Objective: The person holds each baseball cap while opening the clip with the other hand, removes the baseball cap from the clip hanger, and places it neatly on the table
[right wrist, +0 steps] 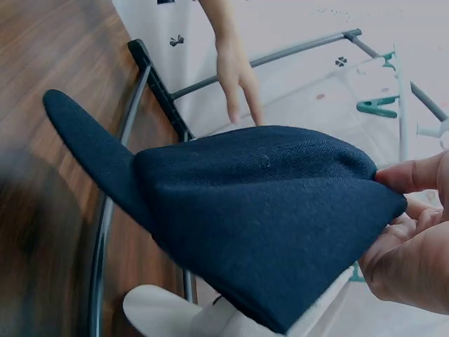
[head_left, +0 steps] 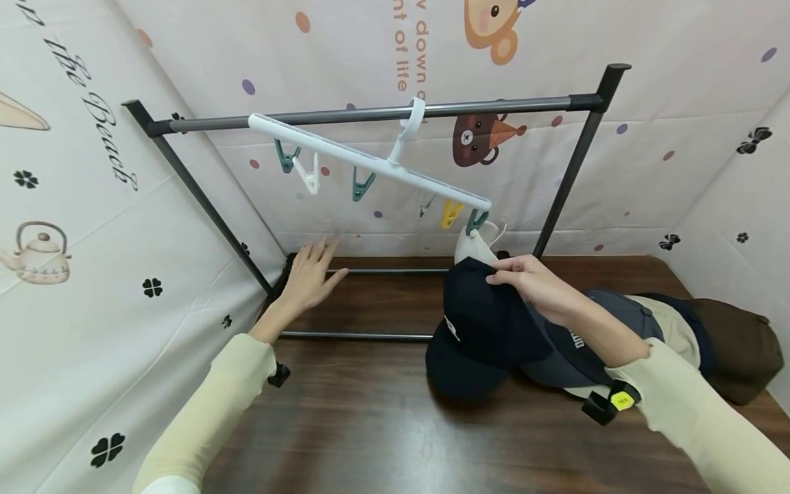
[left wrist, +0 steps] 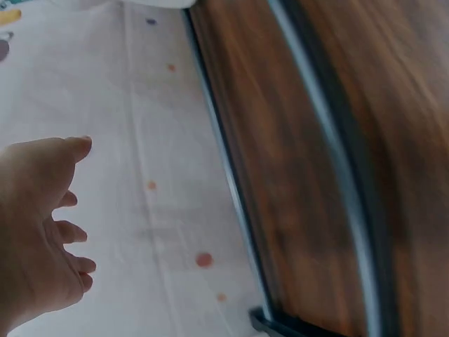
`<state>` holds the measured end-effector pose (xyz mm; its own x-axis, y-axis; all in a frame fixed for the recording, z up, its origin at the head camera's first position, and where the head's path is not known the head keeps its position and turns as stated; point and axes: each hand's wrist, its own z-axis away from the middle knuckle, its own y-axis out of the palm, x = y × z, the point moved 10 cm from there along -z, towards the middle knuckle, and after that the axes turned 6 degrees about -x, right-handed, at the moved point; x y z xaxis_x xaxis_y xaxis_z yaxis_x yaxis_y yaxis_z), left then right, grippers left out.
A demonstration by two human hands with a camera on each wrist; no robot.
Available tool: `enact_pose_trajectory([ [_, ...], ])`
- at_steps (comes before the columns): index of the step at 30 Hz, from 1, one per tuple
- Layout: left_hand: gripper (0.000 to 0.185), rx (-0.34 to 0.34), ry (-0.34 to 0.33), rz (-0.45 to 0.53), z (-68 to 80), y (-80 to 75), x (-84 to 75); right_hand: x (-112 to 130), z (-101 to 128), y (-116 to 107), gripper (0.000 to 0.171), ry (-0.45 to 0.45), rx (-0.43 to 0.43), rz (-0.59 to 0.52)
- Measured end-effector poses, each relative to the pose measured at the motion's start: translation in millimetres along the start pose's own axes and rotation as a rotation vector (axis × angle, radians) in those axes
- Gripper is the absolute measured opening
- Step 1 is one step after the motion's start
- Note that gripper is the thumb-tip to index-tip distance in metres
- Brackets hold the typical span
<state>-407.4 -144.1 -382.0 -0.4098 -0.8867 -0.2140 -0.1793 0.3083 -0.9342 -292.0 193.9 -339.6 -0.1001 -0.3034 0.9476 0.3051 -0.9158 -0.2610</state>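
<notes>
My right hand (head_left: 543,287) pinches a dark navy baseball cap (head_left: 475,319) by its edge between thumb and fingers. The cap's brim points down toward the floor. Just behind it, a white cap (head_left: 471,248) hangs from a green clip (head_left: 477,221) at the right end of a white clip hanger (head_left: 364,161), partly hidden by the navy cap. My left hand (head_left: 308,276) is held out with fingers spread, near the rack's lower left side, touching nothing that shows. In the left wrist view that hand (left wrist: 42,225) has nothing in it.
The hanger hooks over the top bar (head_left: 345,116) of a black metal rack, tilted down to the right. More clips, such as a yellow clip (head_left: 452,213), hang along it. Several caps (head_left: 660,322) lie in a row on the wooden floor (head_left: 370,412) at right. Printed cloth surrounds the rack.
</notes>
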Motion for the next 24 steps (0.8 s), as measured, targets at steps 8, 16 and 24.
enact_pose_trajectory([
  [8, 0.075, -0.018, -0.053, -0.09, 18.2, 1.8, 35.5, -13.9, 8.1, -11.6, 0.05, -0.007, -0.017, 0.068],
  [16, 0.078, 0.009, -0.082, -0.131, 28.1, 1.8, 56.4, -20.8, 14.0, -30.5, 0.051, 0.0, -0.07, 0.093],
  [24, 0.08, 0.018, -0.095, -0.139, 33.0, 9.4, 66.7, -31.1, 22.4, -51.9, 0.055, 0.038, -0.092, 0.138],
])
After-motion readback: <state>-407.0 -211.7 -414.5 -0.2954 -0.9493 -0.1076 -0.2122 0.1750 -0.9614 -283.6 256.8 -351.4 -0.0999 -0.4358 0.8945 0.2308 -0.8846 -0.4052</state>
